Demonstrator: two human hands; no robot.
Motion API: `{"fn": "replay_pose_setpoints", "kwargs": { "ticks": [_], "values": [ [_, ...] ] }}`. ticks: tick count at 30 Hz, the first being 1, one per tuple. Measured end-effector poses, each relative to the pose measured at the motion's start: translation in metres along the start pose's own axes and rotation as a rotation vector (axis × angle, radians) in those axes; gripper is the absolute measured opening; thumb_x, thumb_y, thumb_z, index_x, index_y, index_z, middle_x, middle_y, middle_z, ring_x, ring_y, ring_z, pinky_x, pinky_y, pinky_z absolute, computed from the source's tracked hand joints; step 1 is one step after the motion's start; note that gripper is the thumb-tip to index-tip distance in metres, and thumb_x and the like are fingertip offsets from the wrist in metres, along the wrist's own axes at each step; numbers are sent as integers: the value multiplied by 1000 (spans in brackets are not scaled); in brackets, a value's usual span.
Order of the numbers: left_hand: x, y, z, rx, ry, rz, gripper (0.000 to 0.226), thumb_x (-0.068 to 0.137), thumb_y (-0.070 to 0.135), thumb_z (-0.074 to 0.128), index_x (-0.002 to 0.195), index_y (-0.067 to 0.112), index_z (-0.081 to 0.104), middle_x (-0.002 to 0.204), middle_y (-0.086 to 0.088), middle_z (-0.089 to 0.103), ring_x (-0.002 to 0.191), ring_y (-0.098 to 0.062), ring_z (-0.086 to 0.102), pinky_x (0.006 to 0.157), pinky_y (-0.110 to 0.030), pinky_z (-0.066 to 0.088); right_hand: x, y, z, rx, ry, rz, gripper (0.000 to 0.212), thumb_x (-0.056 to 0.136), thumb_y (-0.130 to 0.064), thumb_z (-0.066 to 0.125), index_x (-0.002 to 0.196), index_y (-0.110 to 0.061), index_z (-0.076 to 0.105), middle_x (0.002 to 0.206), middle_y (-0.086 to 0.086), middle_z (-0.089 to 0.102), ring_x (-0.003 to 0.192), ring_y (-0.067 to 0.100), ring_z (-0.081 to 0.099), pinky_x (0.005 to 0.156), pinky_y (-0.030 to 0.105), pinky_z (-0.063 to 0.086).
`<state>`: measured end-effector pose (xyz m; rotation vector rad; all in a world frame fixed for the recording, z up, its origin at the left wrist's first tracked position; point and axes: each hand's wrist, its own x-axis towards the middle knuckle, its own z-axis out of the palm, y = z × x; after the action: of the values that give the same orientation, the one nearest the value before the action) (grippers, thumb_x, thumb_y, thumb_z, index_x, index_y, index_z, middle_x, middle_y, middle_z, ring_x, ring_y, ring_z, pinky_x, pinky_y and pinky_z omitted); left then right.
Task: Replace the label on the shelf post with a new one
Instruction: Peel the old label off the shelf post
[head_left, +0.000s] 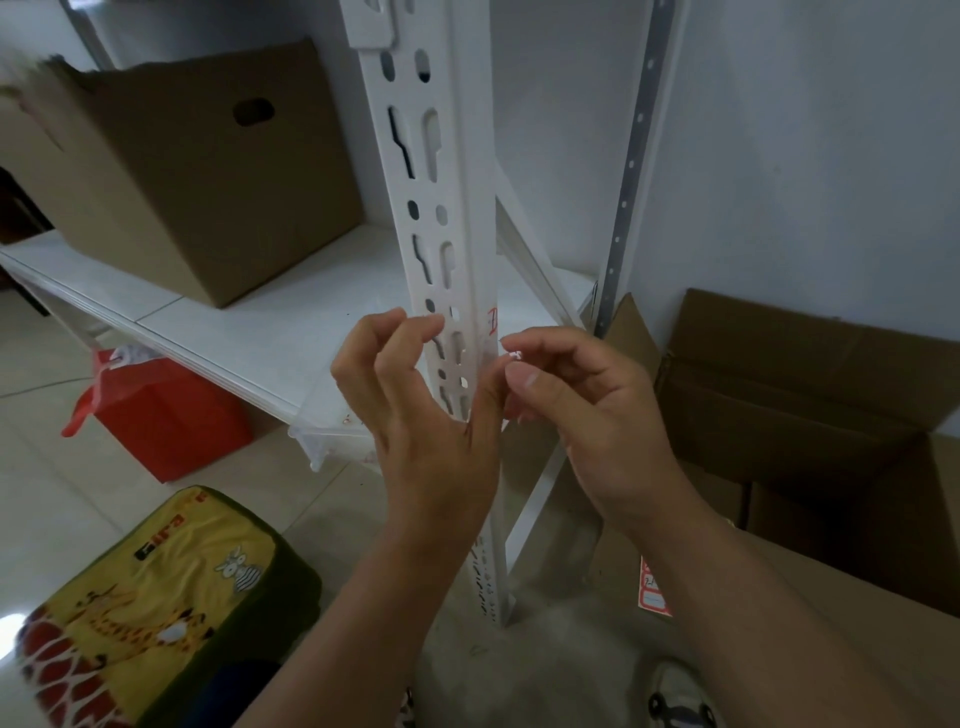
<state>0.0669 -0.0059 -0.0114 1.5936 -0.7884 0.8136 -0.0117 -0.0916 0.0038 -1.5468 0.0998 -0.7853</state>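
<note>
— Label (492, 325), you mean the red-marked bit on the shelf post (447, 218)? It sits on the post's right face, just above both hands.

— What's to the left?

— A cardboard box (208, 171) on the white shelf (249, 332), set back from the shelf's front edge. Below, a red bag (166, 410) and a yellow cushion (150, 597) on the tiles, with bare floor between them and the post.

— And the hands?

— The left hand (426, 415) curls against the post's slotted front, fingertips bent in; I can't tell if it grips anything. The right hand (576, 410) pinches a tiny white scrap (514, 355) at the post's right edge. An open carton (810, 405) crowds the right side.
</note>
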Motion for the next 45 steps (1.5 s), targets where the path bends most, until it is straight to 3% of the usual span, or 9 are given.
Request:
{"fn": "replay_pose_setpoints", "kwargs": {
  "ticks": [5,11,14,20,27,33,38,40,45],
  "values": [
    [1,-6,-1,64,-41,94,51,79,25,80,113,15,43,118,-8,35,113,-26,39,97,-15,31,2,2,-2,7,48,45,18,83,-24,60,93,-12,70,82,5,69,74,16,63,68,23,53],
    [1,-8,0,128,-80,187,46,81,34,76,111,17,46,116,-8,38,109,-25,43,95,-22,32,8,1,-6,373,113,284,18,91,-7,53,82,-10,68,75,-2,63,74,12,58,65,25,49],
    [0,-7,-1,122,-98,184,37,85,34,69,111,14,53,112,-10,47,104,-24,46,91,-26,34,11,1,-9,341,133,293,21,93,-11,51,81,-10,68,71,0,60,72,14,55,64,25,48],
    [1,-1,-8,64,-190,227,27,89,17,65,108,-3,69,96,-17,62,94,-20,52,87,-14,37,6,2,-7,312,-12,273,22,84,-23,59,84,-3,68,75,4,63,70,13,56,66,25,50],
    [1,1,-11,-15,-235,258,23,87,10,68,106,-2,70,92,-14,61,88,-20,55,78,-22,47,7,3,-15,462,-115,412,18,87,-14,58,90,0,68,87,9,69,87,22,60,74,34,52],
    [2,4,-13,-74,-273,216,23,87,11,66,107,-1,69,95,-9,57,93,-14,52,80,-19,47,7,-1,-13,572,-109,416,16,83,-11,58,91,1,65,81,5,70,76,13,64,69,28,57],
    [4,5,-14,-120,-295,193,25,87,12,65,108,-1,68,99,-2,50,93,-10,50,82,-15,43,7,-1,-9,593,-62,385,13,77,-11,62,79,1,56,63,3,59,60,11,54,58,20,51],
    [5,5,-15,-129,-304,188,25,87,15,65,107,-1,68,98,-3,50,92,-8,50,82,-13,42,7,0,-9,572,-64,388,21,76,-14,71,72,-3,54,61,5,52,59,13,49,59,24,45],
    [4,3,-16,-142,-340,186,25,84,11,68,107,1,67,98,-2,52,89,-6,50,80,-10,41,6,2,-7,539,-71,424,27,81,-26,65,72,-4,52,63,5,45,63,17,41,62,30,36]
  ]
}}
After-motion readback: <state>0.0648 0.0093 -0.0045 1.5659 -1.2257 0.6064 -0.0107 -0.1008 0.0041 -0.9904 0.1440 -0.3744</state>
